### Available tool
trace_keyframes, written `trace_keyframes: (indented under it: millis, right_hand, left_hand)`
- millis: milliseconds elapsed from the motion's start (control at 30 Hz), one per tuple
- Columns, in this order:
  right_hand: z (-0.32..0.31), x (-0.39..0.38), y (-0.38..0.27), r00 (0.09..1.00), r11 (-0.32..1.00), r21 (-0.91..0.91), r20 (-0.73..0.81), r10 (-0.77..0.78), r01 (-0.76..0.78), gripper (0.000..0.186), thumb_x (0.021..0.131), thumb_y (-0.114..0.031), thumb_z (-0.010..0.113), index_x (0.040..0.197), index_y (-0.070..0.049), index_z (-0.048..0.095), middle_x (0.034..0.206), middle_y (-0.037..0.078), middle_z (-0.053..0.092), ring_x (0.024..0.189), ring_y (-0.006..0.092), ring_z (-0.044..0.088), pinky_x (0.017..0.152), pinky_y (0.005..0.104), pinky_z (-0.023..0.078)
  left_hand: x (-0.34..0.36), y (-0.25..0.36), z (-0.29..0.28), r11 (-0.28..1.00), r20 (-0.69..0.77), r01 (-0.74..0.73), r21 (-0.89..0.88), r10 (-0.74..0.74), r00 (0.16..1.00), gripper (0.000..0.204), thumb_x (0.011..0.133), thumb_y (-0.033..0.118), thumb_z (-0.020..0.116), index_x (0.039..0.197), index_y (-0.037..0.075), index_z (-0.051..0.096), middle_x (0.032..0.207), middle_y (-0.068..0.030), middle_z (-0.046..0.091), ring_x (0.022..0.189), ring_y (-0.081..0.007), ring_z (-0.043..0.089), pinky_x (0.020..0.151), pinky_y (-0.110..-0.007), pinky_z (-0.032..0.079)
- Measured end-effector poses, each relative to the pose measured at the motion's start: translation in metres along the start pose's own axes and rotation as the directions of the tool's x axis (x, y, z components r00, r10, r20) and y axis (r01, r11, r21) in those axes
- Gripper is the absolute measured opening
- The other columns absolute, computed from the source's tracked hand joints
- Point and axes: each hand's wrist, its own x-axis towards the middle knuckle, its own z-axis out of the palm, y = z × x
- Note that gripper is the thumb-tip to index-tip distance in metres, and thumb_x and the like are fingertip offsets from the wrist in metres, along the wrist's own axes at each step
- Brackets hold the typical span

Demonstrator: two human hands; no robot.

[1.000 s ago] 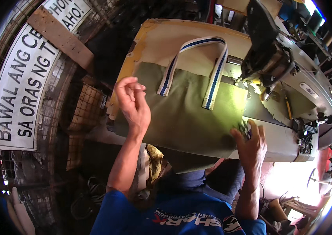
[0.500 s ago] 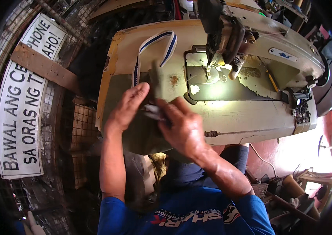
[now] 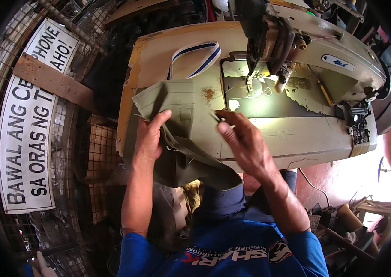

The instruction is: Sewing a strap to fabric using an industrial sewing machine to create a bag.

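A piece of olive green cloth [image 3: 179, 101] with stitched lines and a small sewn patch lies partly on the machine table. Its lower end hangs over the front edge toward my lap. My left hand [image 3: 148, 141] grips the cloth's left side between thumb and fingers. Just right of the cloth, my right hand [image 3: 247, 144] is raised and closed in a pinch. A small dark tip shows at its fingertips, too little to name. Beyond the cloth, a white strap with a blue stripe [image 3: 209, 62] curves in a loop on the tabletop.
The sewing machine [image 3: 329, 53] stands at the right, its lit needle area [image 3: 253, 87] beyond my right hand. A yellow-handled tool [image 3: 325, 94] lies under its arm. The table's front edge [image 3: 292, 162] runs above my lap. Wire mesh with a white sign [image 3: 25, 147] flanks the left.
My right hand has moved right, away from my left hand. The cloth, blurred and bunched before, is now spread out with its stitched face showing. The strap's loop has shifted right.
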Motion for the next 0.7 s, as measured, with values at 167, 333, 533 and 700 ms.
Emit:
trace_keyframes:
  millis: [167,333,533,700]
  right_hand:
    - [0.010,-0.003,0.016,0.981,0.990,-0.009,0.128,0.143,-0.143,0.038,0.099,-0.030,0.060,0.122,0.001,0.062,0.104,0.019,0.066,0.087,0.0256,0.065,0.079,0.0363,0.051]
    - [0.040,-0.004,0.014,0.995,0.997,0.063,0.082,0.048,-0.053,0.037,0.098,-0.028,0.063,0.122,0.000,0.058,0.098,0.019,0.067,0.085,0.0271,0.065,0.077,0.0374,0.052]
    - [0.066,0.003,0.015,0.999,0.990,0.135,0.012,-0.040,0.039,0.035,0.098,-0.027,0.064,0.118,0.000,0.055,0.093,0.019,0.066,0.082,0.0268,0.066,0.072,0.0374,0.052]
    - [0.075,0.003,0.017,1.000,0.969,0.247,0.014,-0.008,0.005,0.034,0.099,-0.027,0.062,0.116,0.001,0.053,0.095,0.018,0.064,0.079,0.0250,0.064,0.072,0.0364,0.051]
  left_hand:
    - [-0.011,0.002,-0.011,0.982,-0.061,0.001,-0.190,-0.013,0.998,0.047,0.085,0.012,0.068,0.129,0.003,0.056,0.120,-0.0089,0.063,0.106,-0.0214,0.064,0.090,-0.039,0.055]
    - [-0.027,0.014,-0.010,0.982,-0.062,0.009,-0.188,-0.021,0.998,0.046,0.087,0.011,0.067,0.131,0.003,0.054,0.121,-0.0100,0.062,0.108,-0.0223,0.063,0.091,-0.039,0.054]
    - [-0.048,0.019,-0.002,0.988,-0.081,-0.118,-0.098,0.110,0.991,0.046,0.090,0.011,0.067,0.132,0.000,0.052,0.124,-0.0121,0.062,0.109,-0.0228,0.063,0.091,-0.038,0.053]
    - [-0.058,0.019,0.001,0.978,-0.071,-0.208,-0.002,0.207,0.976,0.046,0.091,0.009,0.066,0.133,-0.001,0.051,0.123,-0.0128,0.063,0.109,-0.0228,0.063,0.091,-0.037,0.052]
